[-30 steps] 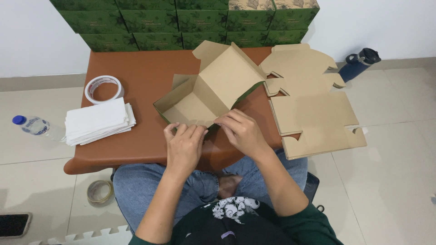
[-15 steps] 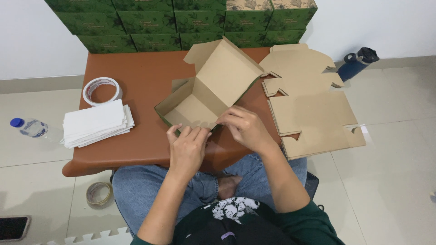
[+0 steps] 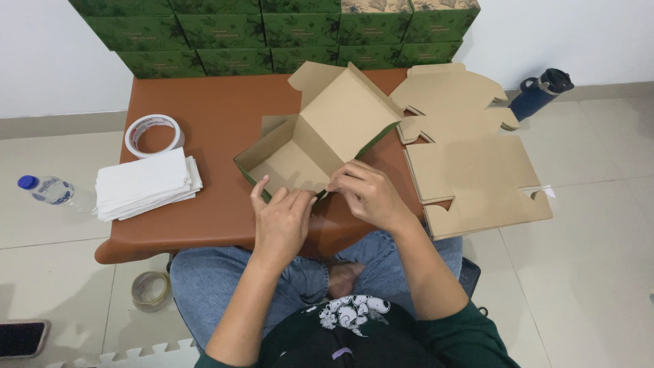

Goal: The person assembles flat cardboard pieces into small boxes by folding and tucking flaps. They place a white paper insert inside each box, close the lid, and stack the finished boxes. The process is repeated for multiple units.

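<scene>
A half-folded cardboard box (image 3: 320,136), brown inside and green outside, stands on the brown table (image 3: 218,116) in front of me. My left hand (image 3: 281,221) presses on the box's near wall with its fingers spread along the edge. My right hand (image 3: 368,194) pinches the near right corner flap of the same box. The box's lid panel tilts up and away from me.
A stack of flat unfolded cardboard blanks (image 3: 470,157) overhangs the table's right side. White paper sheets (image 3: 143,184) and a tape roll (image 3: 154,134) lie at the left. Green boxes (image 3: 272,31) are stacked along the far wall. On the floor are a water bottle (image 3: 48,191), a dark flask (image 3: 541,92) and another tape roll (image 3: 150,289).
Both hands have stayed on the box's near edge; the right hand's fingers shifted slightly along the corner flap. The box has barely moved.
</scene>
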